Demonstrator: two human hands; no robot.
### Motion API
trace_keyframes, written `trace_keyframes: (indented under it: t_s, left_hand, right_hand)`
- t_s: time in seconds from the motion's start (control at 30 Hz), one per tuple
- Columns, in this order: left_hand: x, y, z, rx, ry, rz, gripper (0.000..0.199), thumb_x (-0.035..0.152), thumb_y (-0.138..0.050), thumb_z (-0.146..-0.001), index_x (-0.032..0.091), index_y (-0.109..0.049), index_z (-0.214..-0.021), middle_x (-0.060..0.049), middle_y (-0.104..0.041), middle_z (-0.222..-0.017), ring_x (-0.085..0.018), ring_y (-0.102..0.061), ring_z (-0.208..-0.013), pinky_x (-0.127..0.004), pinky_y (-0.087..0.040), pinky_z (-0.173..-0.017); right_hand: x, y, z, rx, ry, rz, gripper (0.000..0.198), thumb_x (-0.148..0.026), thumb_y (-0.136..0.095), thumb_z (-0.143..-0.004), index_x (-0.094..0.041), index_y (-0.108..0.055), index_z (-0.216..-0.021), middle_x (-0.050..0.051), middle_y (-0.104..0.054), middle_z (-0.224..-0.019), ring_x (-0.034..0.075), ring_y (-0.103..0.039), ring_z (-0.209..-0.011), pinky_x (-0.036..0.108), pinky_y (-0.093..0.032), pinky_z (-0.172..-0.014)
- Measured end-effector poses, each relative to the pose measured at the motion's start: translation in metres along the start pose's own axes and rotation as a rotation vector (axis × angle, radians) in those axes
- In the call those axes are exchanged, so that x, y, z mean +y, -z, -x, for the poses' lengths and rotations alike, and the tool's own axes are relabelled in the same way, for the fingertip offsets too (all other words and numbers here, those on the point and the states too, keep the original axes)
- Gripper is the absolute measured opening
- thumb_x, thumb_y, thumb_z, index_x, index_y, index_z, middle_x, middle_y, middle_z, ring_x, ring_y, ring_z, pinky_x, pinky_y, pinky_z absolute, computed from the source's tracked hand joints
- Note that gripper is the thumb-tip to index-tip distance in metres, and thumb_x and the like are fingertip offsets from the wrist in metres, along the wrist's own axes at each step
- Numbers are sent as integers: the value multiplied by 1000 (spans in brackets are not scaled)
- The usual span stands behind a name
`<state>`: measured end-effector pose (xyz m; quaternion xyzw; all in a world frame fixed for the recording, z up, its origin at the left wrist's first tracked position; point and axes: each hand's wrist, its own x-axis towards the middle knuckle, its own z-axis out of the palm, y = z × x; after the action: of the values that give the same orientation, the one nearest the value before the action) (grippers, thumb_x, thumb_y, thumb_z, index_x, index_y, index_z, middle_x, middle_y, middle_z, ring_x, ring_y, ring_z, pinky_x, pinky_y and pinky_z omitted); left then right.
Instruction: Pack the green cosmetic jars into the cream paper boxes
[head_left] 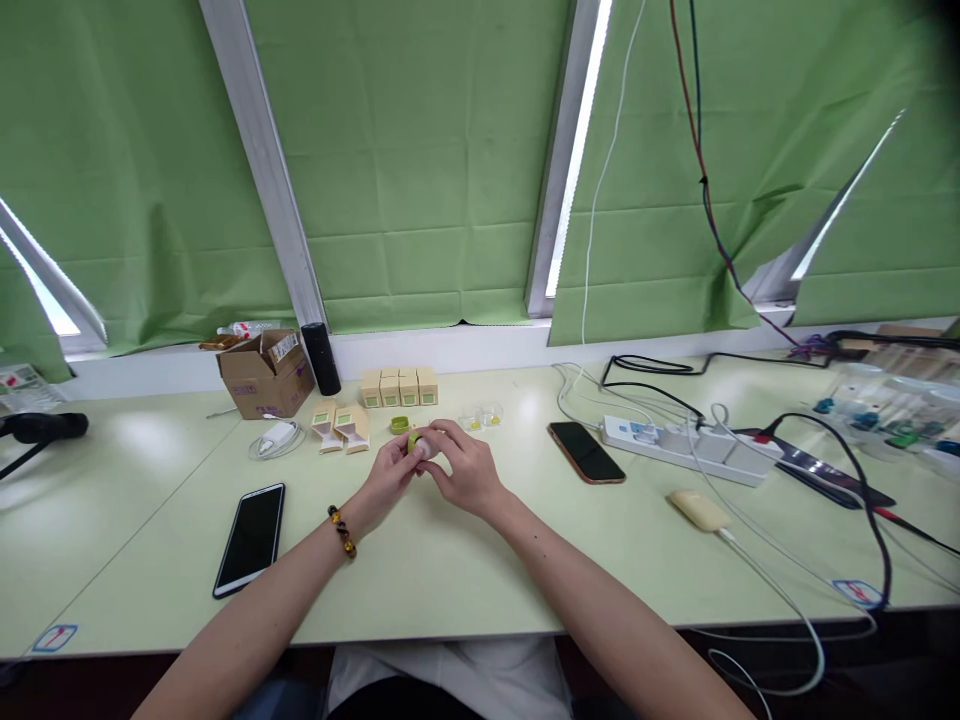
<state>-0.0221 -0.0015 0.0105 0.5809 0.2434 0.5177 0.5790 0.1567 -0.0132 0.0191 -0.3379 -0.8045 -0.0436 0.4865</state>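
Note:
Close together above the table, my left hand [391, 472] and my right hand [466, 470] meet at a small green-and-white round piece [423, 448]. The left fingers are closed round its green side, while the right fingertips pinch it from the other side; much of it is hidden by the fingers. Just behind the hands lies a small green ring-like part [400, 425]. Clear plastic pieces with yellow bits [490, 414] rest behind my right hand. Two open small kraft boxes [352, 428] stand to the left, and several closed kraft boxes [399, 388] form a row farther back.
On the left are a white-edged phone [251, 538], a coiled white cable with charger [277, 437], a cardboard carton [266, 378] and a black cylinder [321, 358]. To the right lie another phone [586, 452], a power strip [690, 450], a cream mouse-shaped object [699, 509] and tangled cables.

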Motion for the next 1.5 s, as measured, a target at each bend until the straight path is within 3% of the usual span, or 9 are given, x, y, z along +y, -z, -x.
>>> trace_keyframes:
  t_s: [0.13, 0.37, 0.57, 0.8, 0.97, 1.23, 1.4, 1.5]
  left_hand:
    - [1, -5, 3, -28, 33, 81, 31, 40, -75, -89, 16, -71, -109, -6, -63, -95, -14, -59, -81, -28, -50, -75]
    - [3, -5, 1, -11, 0, 114, 30, 37, -76, -89, 15, -73, -108, -9, -67, -104, -18, -62, -95, -31, -52, -87]
    - [4, -6, 1, 4, 8, 99, 28, 38, -77, -88, 15, -72, -104, -6, -64, -91, -15, -58, -82, -29, -50, -77]
    - [0, -2, -2, 8, -1, 78, 31, 39, -77, -87, 15, -72, -106, -5, -63, -89, -15, -56, -79, -29, -47, -73]
    - [-2, -2, -5, 56, -13, -71, 40, 44, -76, -86, 17, -71, -115, -3, -64, -85, -13, -54, -73, -28, -46, -68]
    - [-8, -5, -2, 139, -143, -294, 47, 52, -68, -91, 16, -65, -122, -4, -66, -89, -15, -55, -73, -30, -49, -70]
    - [-9, -7, -1, 167, -187, -328, 46, 51, -67, -92, 17, -63, -124, -7, -70, -98, -18, -62, -86, -33, -52, -84]
    - [-6, -10, 1, 181, -188, -329, 46, 49, -65, -94, 17, -62, -126, -11, -71, -113, -20, -65, -97, -35, -53, -91]
  right_hand:
    - [3, -7, 3, 6, 64, 43, 35, -22, -55, -98, -23, -61, -133, 13, -68, -123, 23, -69, -107, 29, -58, -70]
    - [7, -9, 3, 5, 94, 27, 33, -22, -49, -103, -23, -61, -134, 13, -68, -123, 22, -69, -108, 30, -61, -77]
    - [9, -9, 2, -15, 144, 64, 39, -16, -47, -101, -22, -59, -137, 14, -68, -124, 23, -70, -108, 31, -60, -77]
    - [8, -9, 1, -25, 166, 77, 42, -13, -46, -100, -22, -58, -139, 15, -67, -130, 23, -70, -109, 32, -61, -78]
    - [5, -9, 1, -14, 171, 90, 40, -12, -45, -99, -20, -59, -136, 15, -68, -130, 24, -70, -110, 33, -61, -77]
    - [7, -13, 3, 16, 185, 85, 42, -12, -45, -99, -20, -56, -138, 16, -67, -125, 23, -71, -99, 32, -60, -69]
    - [6, -14, 2, 23, 201, 113, 41, -13, -44, -101, -20, -54, -139, 16, -68, -122, 23, -71, -98, 32, -59, -69]
    - [4, -14, 0, 59, 230, 123, 40, -13, -44, -101, -19, -53, -139, 17, -67, -122, 23, -71, -100, 32, -60, -70]
